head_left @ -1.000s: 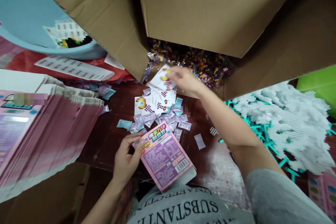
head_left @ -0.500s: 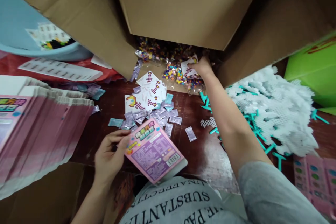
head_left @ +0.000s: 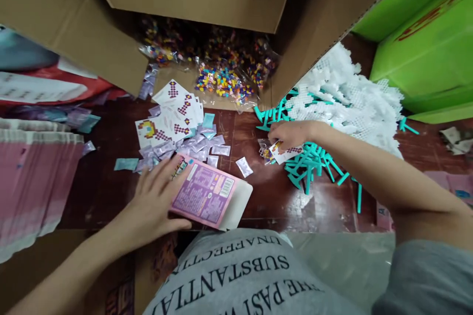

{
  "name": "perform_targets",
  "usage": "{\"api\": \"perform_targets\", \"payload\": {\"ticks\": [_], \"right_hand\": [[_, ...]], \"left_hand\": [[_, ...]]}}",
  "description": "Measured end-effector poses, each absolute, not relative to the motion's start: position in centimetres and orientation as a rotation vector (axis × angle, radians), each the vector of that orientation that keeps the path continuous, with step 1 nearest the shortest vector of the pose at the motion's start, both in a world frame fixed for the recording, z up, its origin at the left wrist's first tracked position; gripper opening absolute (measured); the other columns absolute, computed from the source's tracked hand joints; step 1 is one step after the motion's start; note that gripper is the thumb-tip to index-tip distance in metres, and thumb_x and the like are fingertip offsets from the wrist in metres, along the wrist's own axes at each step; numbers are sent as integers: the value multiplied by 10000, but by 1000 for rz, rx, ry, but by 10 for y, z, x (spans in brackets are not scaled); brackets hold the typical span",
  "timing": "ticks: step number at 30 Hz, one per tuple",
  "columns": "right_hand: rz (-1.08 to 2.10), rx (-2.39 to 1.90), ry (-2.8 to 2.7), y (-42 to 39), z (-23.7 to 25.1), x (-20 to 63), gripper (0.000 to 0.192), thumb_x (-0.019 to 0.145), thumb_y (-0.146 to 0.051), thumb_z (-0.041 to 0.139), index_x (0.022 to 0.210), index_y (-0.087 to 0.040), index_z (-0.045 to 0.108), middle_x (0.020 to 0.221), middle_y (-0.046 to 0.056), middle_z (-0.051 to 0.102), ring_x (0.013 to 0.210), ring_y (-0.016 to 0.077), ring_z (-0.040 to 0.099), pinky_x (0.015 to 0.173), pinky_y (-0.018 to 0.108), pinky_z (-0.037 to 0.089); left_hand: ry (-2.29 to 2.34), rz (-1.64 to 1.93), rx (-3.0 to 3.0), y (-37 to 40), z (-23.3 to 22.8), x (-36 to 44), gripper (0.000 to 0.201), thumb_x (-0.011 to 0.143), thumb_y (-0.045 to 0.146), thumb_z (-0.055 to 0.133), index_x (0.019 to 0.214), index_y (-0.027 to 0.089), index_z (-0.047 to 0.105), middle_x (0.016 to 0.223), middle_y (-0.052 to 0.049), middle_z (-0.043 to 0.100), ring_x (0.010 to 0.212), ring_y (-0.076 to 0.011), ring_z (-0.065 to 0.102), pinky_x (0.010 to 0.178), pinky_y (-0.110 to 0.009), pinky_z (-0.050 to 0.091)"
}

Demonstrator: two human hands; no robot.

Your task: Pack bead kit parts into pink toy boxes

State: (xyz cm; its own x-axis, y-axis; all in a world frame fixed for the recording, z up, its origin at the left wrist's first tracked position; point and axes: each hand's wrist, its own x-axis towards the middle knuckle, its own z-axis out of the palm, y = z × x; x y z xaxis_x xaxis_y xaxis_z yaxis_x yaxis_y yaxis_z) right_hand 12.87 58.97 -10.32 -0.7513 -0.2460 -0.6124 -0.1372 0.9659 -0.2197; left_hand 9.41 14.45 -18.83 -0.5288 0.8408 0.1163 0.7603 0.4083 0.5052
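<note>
My left hand [head_left: 157, 206] grips the left end of a pink and purple cardboard box [head_left: 203, 192], its thumb along the lower edge. The box lies tilted near the table's front edge, and a white end flap sticks out on its right. At the right, my right hand [head_left: 290, 134] is closed on a printed card [head_left: 286, 152] and a small see-through bag of coloured beads [head_left: 265, 151]. Just beside and under it are turquoise plastic T-shaped tools [head_left: 310, 167]. Between the hands lie small lilac sachets [head_left: 195, 146] and a pile of pixel-pattern cards [head_left: 166, 118].
An open carton [head_left: 121, 64] holding bead bags [head_left: 225, 78] stands at the back. White mesh pegboards [head_left: 347, 98] are heaped at the right before a green box [head_left: 424, 54]. Pink flattened boxes [head_left: 40, 172] are stacked at the left.
My right hand has come out of the carton toward me and down to the turquoise tools, carrying the card and bead bag. My left hand has spread over the box. The view has shifted right.
</note>
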Motion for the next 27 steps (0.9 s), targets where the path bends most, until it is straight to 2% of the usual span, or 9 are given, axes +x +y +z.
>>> {"api": "perform_targets", "payload": {"ticks": [2, 4, 6, 9, 12, 15, 17, 21, 27], "right_hand": [[-97, -236, 2389, 583, -112, 133, 488, 726, -171, 879, 1199, -184, 756, 1167, 84, 764, 1077, 278, 694, 861, 346, 526], [-43, -180, 2356, 579, -115, 135, 640, 775, -229, 858, 1383, -180, 661, 1223, 112, 750, 1133, 318, 684, 881, 381, 517], [-3, -178, 2351, 579, -113, 138, 572, 803, -296, 847, 1343, -196, 688, 1207, 119, 752, 1197, 357, 659, 919, 413, 501], [-5, -247, 2369, 583, -103, 149, 327, 836, -321, 812, 1137, -201, 762, 1212, 133, 742, 1260, 379, 617, 928, 409, 479], [-162, -210, 2434, 585, -77, 163, 274, 894, -294, 732, 1149, -195, 725, 1065, 97, 762, 1032, 291, 692, 802, 344, 466], [-361, -216, 2505, 577, -42, 172, 301, 973, -422, 645, 1204, -237, 700, 914, 36, 757, 789, 228, 683, 709, 332, 438], [-396, -293, 2552, 563, -27, 170, 328, 976, -490, 636, 1206, -269, 710, 913, 23, 762, 760, 219, 679, 700, 339, 432], [-149, -285, 2667, 523, -29, 162, 298, 940, -429, 663, 1187, -269, 703, 885, 51, 762, 757, 243, 681, 646, 356, 383], [14, -3, 2867, 477, -49, 173, 353, 999, -436, 559, 1261, -208, 620, 1102, 149, 787, 818, 282, 711, 633, 362, 390]], "left_hand": [[2304, 547, 1675, 174, -176, 87, 1227, 533, 418, 1033, 1624, 340, 478, 1746, -182, 395, 1612, -543, 305, 1308, -774, 90], [2139, 422, 1769, 203, -166, 80, 1211, 498, 391, 1029, 1594, 317, 519, 1687, -196, 480, 1608, -521, 329, 1313, -746, 100], [2071, 436, 1761, 225, -160, 75, 1108, 501, 467, 1017, 1515, 302, 602, 1589, -190, 579, 1590, -500, 369, 1313, -721, 150], [2130, 642, 1679, 237, -158, 71, 951, 514, 602, 997, 1362, 284, 710, 1373, -181, 679, 1478, -491, 498, 1280, -674, 291], [2254, 733, 1566, 226, -156, 66, 899, 597, 651, 961, 1375, 277, 711, 1220, -165, 698, 1225, -436, 661, 1165, -577, 464], [2359, 745, 1384, 210, -151, 64, 844, 641, 622, 952, 1377, 280, 721, 1212, -146, 725, 1079, -381, 705, 1005, -465, 560], [2367, 765, 1298, 205, -146, 67, 678, 655, 597, 947, 1242, 297, 786, 1123, -104, 776, 979, -341, 715, 888, -404, 579], [2364, 912, 1117, 207, -140, 84, 402, 782, 595, 856, 1069, 314, 828, 933, -37, 808, 814, -268, 710, 708, -324, 556], [2111, 1412, 580, 208, -142, 102, 428, 873, 574, 779, 1124, 227, 789, 989, -64, 832, 758, -229, 755, 618, -304, 597]]}}
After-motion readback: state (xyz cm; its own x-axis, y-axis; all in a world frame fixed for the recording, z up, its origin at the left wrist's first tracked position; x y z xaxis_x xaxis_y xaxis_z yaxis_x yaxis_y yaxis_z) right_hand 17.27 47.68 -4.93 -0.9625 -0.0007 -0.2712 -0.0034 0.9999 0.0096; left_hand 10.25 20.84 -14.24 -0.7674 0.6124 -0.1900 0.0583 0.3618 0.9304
